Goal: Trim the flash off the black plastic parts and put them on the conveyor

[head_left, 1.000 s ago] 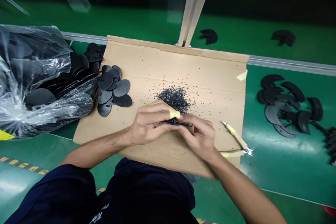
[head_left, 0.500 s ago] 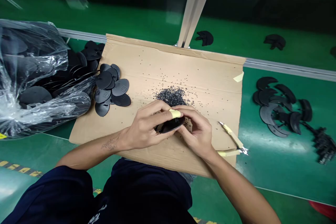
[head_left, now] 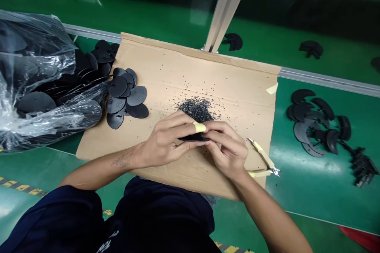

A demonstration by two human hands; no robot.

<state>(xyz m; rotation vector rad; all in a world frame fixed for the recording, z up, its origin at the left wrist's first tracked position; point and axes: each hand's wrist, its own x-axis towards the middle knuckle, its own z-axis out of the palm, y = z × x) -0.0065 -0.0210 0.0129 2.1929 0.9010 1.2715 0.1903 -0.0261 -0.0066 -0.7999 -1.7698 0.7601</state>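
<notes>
Above the cardboard sheet (head_left: 175, 67), my left hand (head_left: 166, 138) is closed on a thin black round plastic disc (head_left: 192, 138), gripping it from the left. Yellow tape wraps one of its fingers. My right hand (head_left: 228, 148) pinches the disc's right edge, its fingertips meeting those of the left. Seen almost edge-on, the disc is partly hidden by my fingers; whether a small piece is also held there I cannot tell. Just beyond the hands lies a pile of tiny black pieces (head_left: 196, 107), with more scattered around. Loose black discs (head_left: 137, 95) overlap left of the hands.
Yellow-handled nippers (head_left: 263, 154) lie at the sheet's right side. A clear plastic bag (head_left: 59, 122) of black discs fills the left. Curved black parts (head_left: 304, 128) and a cluster of dark pieces (head_left: 363, 166) rest on the green surface at right. A metal post (head_left: 227, 12) stands behind.
The disc has tilted from showing its face to nearly edge-on. My right hand has shifted slightly right and its fingers have regripped the edge. The left hand keeps its hold.
</notes>
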